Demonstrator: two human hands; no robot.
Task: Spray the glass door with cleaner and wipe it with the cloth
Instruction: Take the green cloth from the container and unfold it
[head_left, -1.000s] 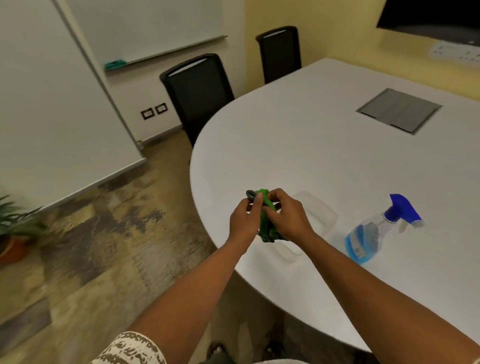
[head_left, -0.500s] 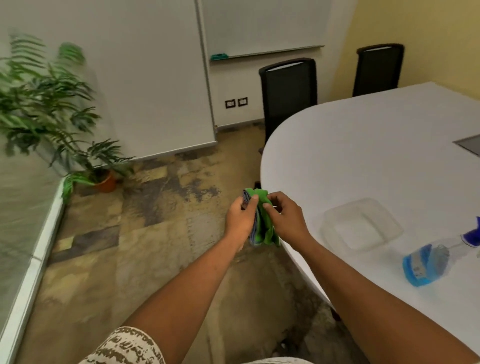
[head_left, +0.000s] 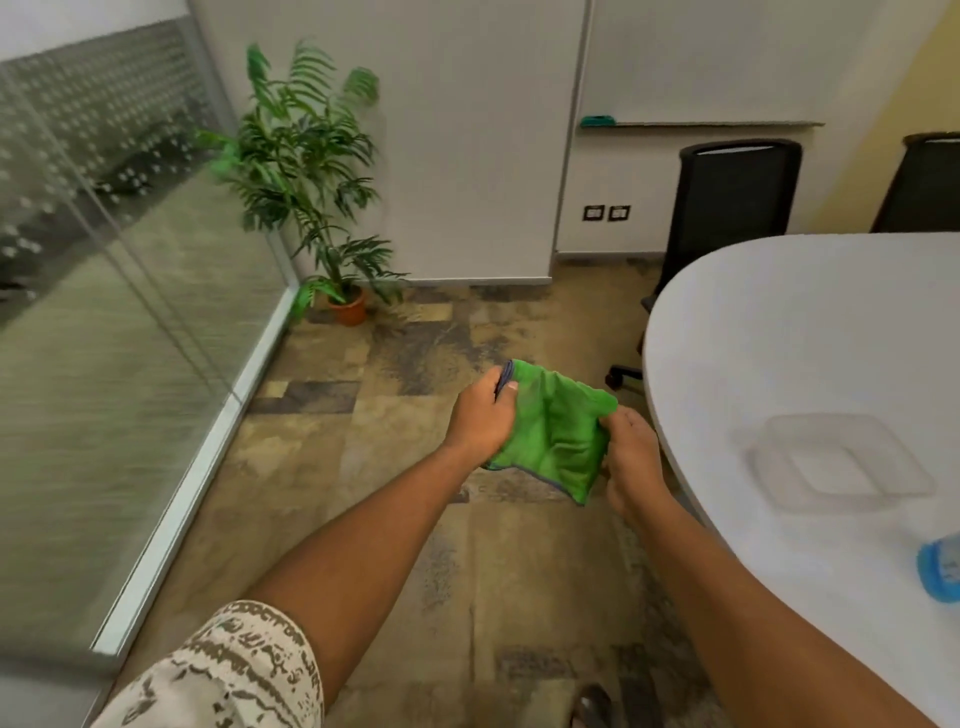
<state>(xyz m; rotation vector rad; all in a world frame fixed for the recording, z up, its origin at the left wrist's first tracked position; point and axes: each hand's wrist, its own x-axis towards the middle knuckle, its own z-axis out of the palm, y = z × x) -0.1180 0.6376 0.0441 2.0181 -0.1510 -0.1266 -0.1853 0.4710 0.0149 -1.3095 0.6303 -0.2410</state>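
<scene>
We hold the green cloth stretched between both hands above the floor, just left of the bench; our left hand pinches the cloth's upper left corner with thumb over curled fingers, where a dark hem shows; our right hand grips the cloth's right edge, fingers curled into the fabric; the cloth hangs slack between them, its lower corner pointing down toward us. A patterned sleeve covers the left upper arm at the near edge; the right forearm crosses in front of the bench's curved rim.

On the white bench, right of the hands, lies a clear plastic tray; nearer to us, at the right border, we see part of the spray bottle with blue liquid, its top cut off by the frame. Far behind the bench stand two black chairs, and on the wall a whiteboard ledge with a teal eraser at its left end. A potted plant stands in the far corner; the glass door, frosted with dots along its upper band, fills the left side, well apart from the cloth.
</scene>
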